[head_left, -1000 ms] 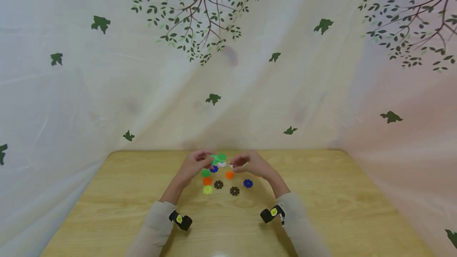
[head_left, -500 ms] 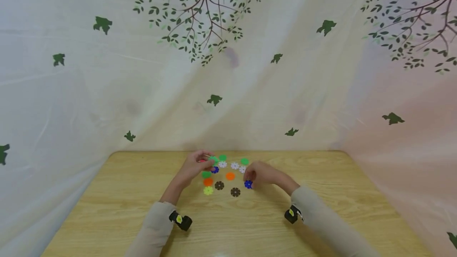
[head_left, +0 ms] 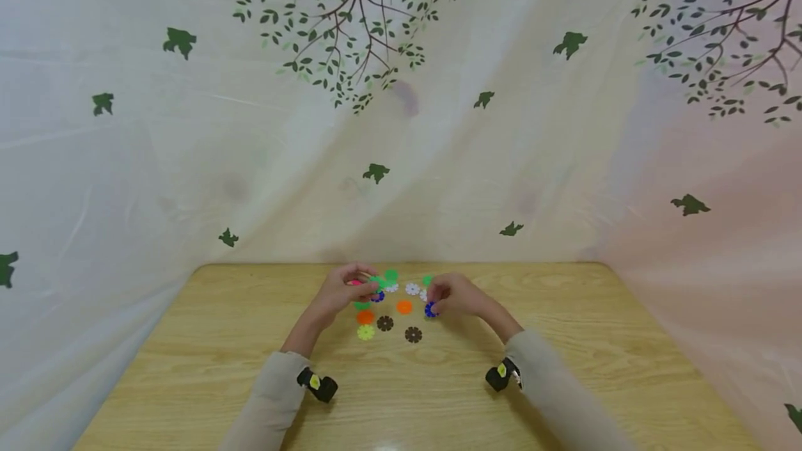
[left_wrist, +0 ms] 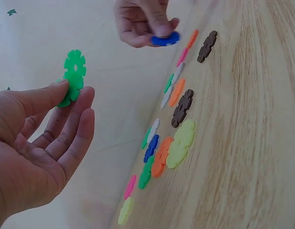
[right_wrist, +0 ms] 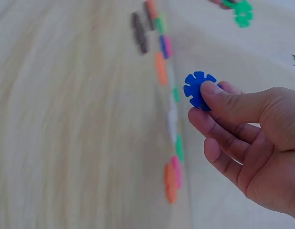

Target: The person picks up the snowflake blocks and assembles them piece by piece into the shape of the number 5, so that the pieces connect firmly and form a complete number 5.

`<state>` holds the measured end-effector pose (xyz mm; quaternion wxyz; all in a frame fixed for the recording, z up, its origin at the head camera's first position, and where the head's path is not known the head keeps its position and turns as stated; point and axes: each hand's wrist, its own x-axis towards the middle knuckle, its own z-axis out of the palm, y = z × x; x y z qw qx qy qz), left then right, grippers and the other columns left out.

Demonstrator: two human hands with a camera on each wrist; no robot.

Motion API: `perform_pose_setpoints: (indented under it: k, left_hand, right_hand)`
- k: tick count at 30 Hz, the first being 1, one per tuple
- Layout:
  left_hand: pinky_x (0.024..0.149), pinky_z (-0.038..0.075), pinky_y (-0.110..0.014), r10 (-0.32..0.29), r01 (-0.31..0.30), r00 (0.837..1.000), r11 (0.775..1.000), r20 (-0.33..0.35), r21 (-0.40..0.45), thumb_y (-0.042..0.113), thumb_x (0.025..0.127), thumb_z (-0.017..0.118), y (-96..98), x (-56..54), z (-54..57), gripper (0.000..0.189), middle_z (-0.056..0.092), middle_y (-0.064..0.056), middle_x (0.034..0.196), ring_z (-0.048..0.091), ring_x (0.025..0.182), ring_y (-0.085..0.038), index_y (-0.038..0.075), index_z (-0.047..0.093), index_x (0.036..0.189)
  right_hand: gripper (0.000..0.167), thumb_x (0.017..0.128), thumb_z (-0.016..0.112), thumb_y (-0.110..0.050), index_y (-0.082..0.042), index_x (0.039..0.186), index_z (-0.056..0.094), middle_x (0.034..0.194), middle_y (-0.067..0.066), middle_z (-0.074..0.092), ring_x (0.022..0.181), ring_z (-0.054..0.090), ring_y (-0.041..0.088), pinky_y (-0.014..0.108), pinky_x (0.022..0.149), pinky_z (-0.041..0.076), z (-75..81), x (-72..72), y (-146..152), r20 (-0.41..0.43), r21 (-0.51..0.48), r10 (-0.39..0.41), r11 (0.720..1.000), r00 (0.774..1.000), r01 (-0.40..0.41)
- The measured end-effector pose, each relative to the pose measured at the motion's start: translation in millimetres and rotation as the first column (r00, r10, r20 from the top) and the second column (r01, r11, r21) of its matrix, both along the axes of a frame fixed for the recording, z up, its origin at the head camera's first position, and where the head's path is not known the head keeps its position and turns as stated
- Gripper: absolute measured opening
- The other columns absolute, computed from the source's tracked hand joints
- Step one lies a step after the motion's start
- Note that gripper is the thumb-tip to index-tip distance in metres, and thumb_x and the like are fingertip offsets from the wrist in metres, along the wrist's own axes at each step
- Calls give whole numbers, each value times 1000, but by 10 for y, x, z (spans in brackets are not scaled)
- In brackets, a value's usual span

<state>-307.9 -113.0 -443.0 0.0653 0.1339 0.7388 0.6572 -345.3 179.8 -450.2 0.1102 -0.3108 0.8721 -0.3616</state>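
Note:
Between thumb and fingers, my left hand [left_wrist: 42,143] pinches a green notched plastic disc piece [left_wrist: 75,67], which looks like two snowflake discs joined together. A single blue snowflake disc [right_wrist: 195,90] is pinched by my right hand [right_wrist: 252,133], raised off the table. In the head view the left hand [head_left: 341,292] and the right hand [head_left: 460,296] are apart, with loose discs lying between and before them. Part of the green piece is hidden behind the left thumb.
On the wooden table [head_left: 564,360] lie several flat discs, including an orange disc [head_left: 404,307], two brown discs [head_left: 413,335] and a yellow disc [head_left: 366,333]. White, green and pink ones lie farther back, near a patterned cloth backdrop [head_left: 426,214].
My right hand moved away from the left hand to the right, took hold of the blue disc on the table and lifted it. The left hand stayed in place with the green piece.

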Motion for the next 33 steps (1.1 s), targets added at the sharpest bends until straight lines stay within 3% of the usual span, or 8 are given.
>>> perform_pose_setpoints:
  k: [4, 8, 10, 16, 21, 25, 33]
  left_hand:
    - [89, 58, -58, 11, -11, 1000, 1000, -7, -3, 7, 96, 69, 17, -4, -17, 33, 73, -10, 97, 72, 96, -42, -7, 63, 125]
    - [89, 58, -60, 17, -17, 1000, 1000, -12, 4, 6, 95, 70, 33, -20, -34, 29, 74, -10, 95, 72, 94, -42, -6, 65, 121]
    - [89, 57, -61, 21, -21, 1000, 1000, -15, 8, 5, 95, 70, 44, -23, -38, 26, 74, -11, 94, 73, 94, -43, -5, 66, 119]
    - [91, 56, -62, 44, -43, 999, 999, -14, 19, 4, 95, 69, 60, -18, -37, 24, 74, -7, 91, 72, 95, -45, -5, 67, 118]
    - [91, 56, -62, 45, -45, 999, 999, -15, 15, 5, 96, 70, 72, 2, -42, 27, 73, -4, 90, 73, 95, -43, -7, 66, 120]
    - [90, 56, -62, 41, -41, 999, 999, -24, 12, 5, 95, 70, 76, 14, -40, 26, 73, -3, 89, 73, 93, -42, -6, 66, 119]
    - [90, 57, -58, 33, -32, 999, 998, -18, 46, 3, 94, 71, 91, 8, -38, 29, 71, -9, 96, 75, 88, -31, -9, 65, 119]
  right_hand:
    - [14, 90, 75, -2, 3, 102, 71, 91, 13, 72, 79, 65, 20, 31, 68, 56, 66, -4, -77, 26, -174, -84, 981, 996, 88]
    - [18, 91, 75, -5, 3, 107, 74, 93, 17, 74, 83, 68, 41, 47, 67, 60, 140, 27, -212, 84, -355, -135, 922, 987, 156]
    - [18, 91, 75, -5, 3, 106, 74, 93, 16, 74, 86, 68, 45, 49, 69, 60, 161, 48, -276, 103, -422, -141, 890, 985, 172]
    - [19, 89, 76, -2, 7, 104, 71, 91, 14, 75, 85, 71, 41, 42, 72, 62, 164, 108, -382, 149, -512, -141, 836, 979, 198]
    - [20, 90, 75, 0, 10, 106, 68, 95, 19, 74, 80, 73, 25, 40, 73, 62, 144, 146, -402, 172, -536, -123, 821, 977, 198]
    - [20, 90, 74, 1, 11, 106, 67, 95, 21, 74, 77, 72, 13, 49, 77, 62, 134, 159, -420, 184, -550, -119, 810, 976, 202]
    - [20, 91, 73, 1, 12, 106, 65, 91, 11, 76, 77, 74, 12, 63, 83, 55, 123, 152, -455, 207, -579, -113, 787, 972, 214]
